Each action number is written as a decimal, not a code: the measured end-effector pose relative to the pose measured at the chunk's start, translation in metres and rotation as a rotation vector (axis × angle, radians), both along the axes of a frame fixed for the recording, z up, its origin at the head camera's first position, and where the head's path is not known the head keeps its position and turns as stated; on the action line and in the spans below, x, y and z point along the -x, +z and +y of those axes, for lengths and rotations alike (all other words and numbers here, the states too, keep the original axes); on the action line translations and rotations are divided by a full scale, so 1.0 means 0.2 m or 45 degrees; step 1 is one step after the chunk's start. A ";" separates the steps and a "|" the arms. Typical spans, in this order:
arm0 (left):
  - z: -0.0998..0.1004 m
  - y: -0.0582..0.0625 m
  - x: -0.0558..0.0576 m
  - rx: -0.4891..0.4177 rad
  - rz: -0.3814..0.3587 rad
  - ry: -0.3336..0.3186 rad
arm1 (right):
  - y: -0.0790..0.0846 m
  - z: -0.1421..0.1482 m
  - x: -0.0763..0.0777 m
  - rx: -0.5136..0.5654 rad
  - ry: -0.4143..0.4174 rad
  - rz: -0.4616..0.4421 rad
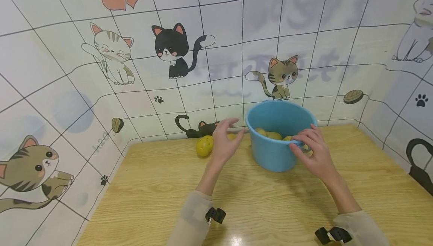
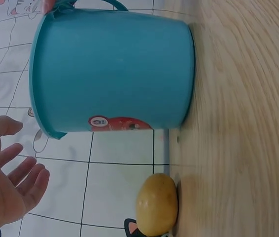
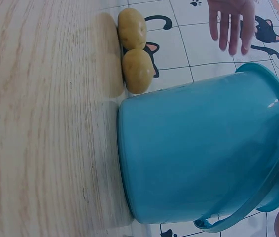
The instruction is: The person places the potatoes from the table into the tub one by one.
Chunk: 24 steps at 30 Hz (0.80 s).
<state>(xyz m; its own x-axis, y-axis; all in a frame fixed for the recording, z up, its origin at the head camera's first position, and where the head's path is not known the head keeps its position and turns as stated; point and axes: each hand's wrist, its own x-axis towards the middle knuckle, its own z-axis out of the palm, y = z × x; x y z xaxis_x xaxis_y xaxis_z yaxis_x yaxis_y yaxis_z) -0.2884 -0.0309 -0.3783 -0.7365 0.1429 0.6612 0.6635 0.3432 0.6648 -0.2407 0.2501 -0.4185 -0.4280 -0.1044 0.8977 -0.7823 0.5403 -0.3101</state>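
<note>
A blue plastic bucket [image 1: 274,157] stands upright on the wooden table near the back wall, with several potatoes [image 1: 274,135] inside. My right hand [image 1: 314,154] grips its rim at the near right side, by the handle mount. To the left of the bucket, my left hand [image 1: 224,140] hovers with fingers spread and nothing in it. One yellow potato [image 1: 205,146] lies on the table behind the left hand; a second, mostly hidden by that hand in the head view, shows as a potato [image 3: 138,71] beside the bucket in the right wrist view. The bucket's handle [image 3: 258,197] hangs down its side.
A tiled-pattern wall covering [image 1: 230,80] with cartoon cats rises behind the wooden table [image 1: 152,189] and along both sides. Black wrist cameras [image 1: 215,215] are strapped over the light sleeves.
</note>
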 end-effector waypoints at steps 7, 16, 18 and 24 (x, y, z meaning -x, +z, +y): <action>-0.06 -0.05 0.03 -0.030 -0.049 0.014 | 0.00 0.00 0.00 0.009 0.000 0.004; -0.13 -0.09 0.05 -0.003 -0.128 0.098 | 0.00 0.00 0.00 0.012 0.004 0.011; -0.14 -0.09 0.06 0.003 -0.146 0.112 | 0.00 0.00 0.00 0.010 0.004 0.012; -0.19 -0.11 0.08 -0.013 -0.191 0.119 | 0.00 0.00 0.00 0.004 0.001 0.018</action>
